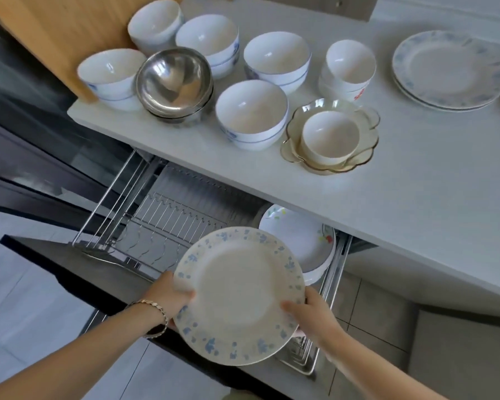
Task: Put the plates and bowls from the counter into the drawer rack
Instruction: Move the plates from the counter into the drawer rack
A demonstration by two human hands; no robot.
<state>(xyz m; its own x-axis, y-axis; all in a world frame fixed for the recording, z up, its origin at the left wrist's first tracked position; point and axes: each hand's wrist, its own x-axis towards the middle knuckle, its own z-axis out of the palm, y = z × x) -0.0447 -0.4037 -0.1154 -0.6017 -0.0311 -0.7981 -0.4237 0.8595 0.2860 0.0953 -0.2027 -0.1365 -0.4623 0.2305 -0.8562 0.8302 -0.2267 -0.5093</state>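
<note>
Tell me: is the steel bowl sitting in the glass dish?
No, the glass dish holds a small white bowl; the steel bowl stands apart.

Both hands, the left hand (pixel 172 298) and the right hand (pixel 315 316), are holding a plate (pixel 238 295) by its rim over the open drawer rack (pixel 156 220). Other plates (pixel 306 241) are standing in the rack behind it. Bowls (pixel 251 111) and stacked plates (pixel 449 69) are sitting on the counter (pixel 387 212).
</note>
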